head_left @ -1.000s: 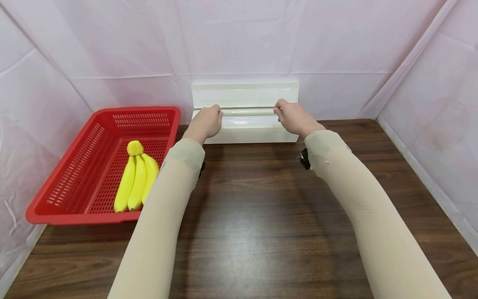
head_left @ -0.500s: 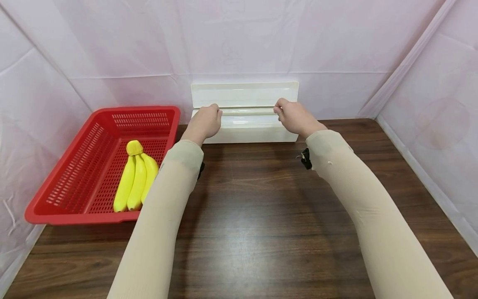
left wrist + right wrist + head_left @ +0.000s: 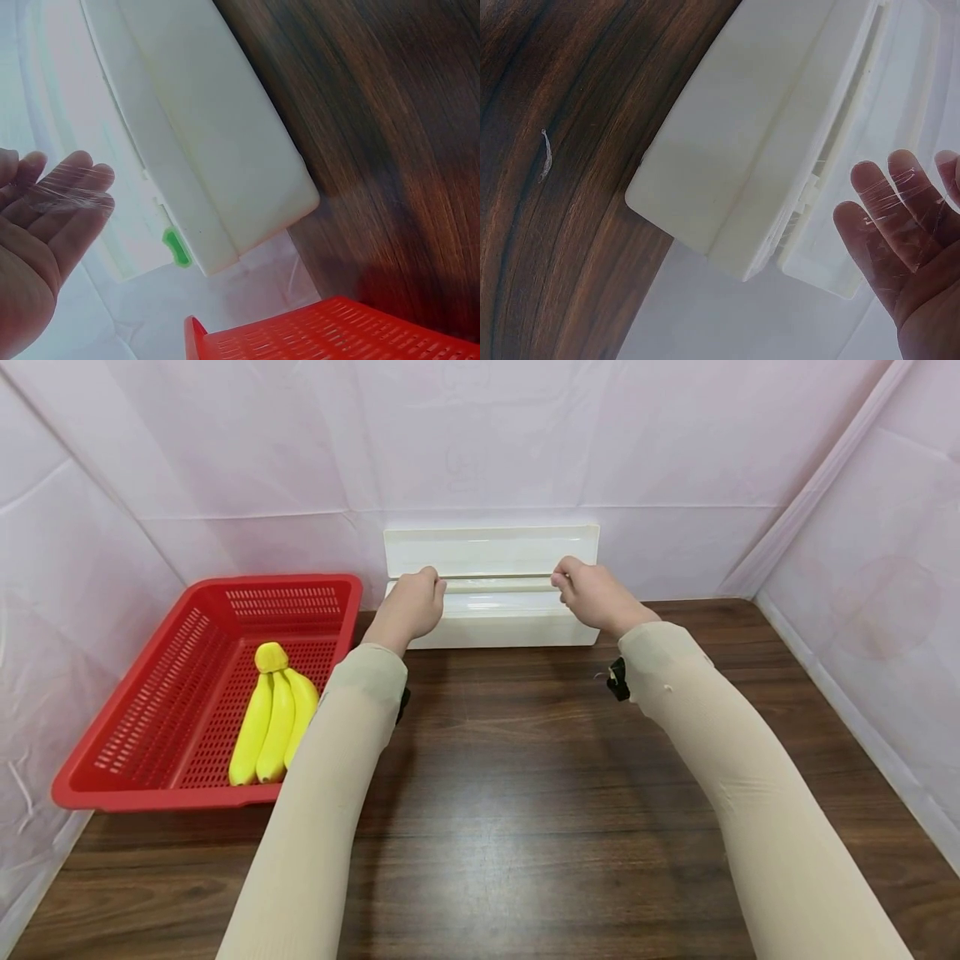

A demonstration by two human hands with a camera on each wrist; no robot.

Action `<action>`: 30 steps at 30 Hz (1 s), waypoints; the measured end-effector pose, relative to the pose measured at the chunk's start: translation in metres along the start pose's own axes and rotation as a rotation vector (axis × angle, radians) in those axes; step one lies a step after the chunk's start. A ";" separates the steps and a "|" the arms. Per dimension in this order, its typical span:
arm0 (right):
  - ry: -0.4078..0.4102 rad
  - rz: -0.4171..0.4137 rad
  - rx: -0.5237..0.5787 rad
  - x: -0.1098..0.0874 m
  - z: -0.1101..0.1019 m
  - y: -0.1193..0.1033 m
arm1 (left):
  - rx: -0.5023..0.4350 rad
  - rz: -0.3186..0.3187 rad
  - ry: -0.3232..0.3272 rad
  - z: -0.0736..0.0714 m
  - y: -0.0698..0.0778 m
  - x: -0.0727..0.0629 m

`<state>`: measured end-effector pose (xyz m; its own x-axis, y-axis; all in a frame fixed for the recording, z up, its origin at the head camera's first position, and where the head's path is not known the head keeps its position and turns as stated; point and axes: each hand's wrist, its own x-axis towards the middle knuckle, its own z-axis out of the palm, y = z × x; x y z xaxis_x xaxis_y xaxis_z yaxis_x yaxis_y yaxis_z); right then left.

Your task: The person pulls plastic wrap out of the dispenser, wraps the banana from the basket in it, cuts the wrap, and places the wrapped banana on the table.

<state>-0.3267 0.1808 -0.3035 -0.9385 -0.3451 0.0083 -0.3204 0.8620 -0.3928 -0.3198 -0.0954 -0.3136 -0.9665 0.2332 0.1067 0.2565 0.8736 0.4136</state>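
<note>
A long white cling film dispenser (image 3: 504, 631) stands at the back of the table, its lid (image 3: 491, 547) raised against the curtain. My left hand (image 3: 411, 607) is over its left end and my right hand (image 3: 597, 599) over its right end, thumbs against curled forefingers. Each hand pinches an edge of clear cling film (image 3: 71, 201). In the left wrist view the film lies creased across the fingers; the right wrist view shows more film (image 3: 885, 196) stretched over those fingertips. A green end piece (image 3: 177, 247) shows on the dispenser. Film between the hands is barely visible.
On the left a red plastic basket (image 3: 150, 797) holds a bunch of yellow bananas (image 3: 279, 718), partly behind my left sleeve. Pale curtains (image 3: 480, 443) enclose the back and sides of the dark wooden table (image 3: 480, 793). A small clear scrap (image 3: 546, 155) lies near the dispenser.
Almost nothing differs. Both hands keep their place over the dispenser, with the right hand and forearm shifting very slightly to the right.
</note>
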 end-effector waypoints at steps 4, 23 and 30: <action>0.015 -0.014 0.008 -0.001 0.000 0.000 | -0.001 -0.004 0.007 -0.001 0.001 -0.002; 0.026 0.004 0.236 -0.005 -0.004 0.010 | -0.026 0.003 0.000 -0.003 0.005 -0.004; 0.006 0.028 0.249 -0.003 -0.007 0.010 | -0.034 0.002 -0.003 -0.007 0.007 -0.006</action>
<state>-0.3283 0.1932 -0.3015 -0.9474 -0.3200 -0.0008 -0.2538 0.7529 -0.6072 -0.3126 -0.0935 -0.3048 -0.9661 0.2359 0.1050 0.2578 0.8580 0.4442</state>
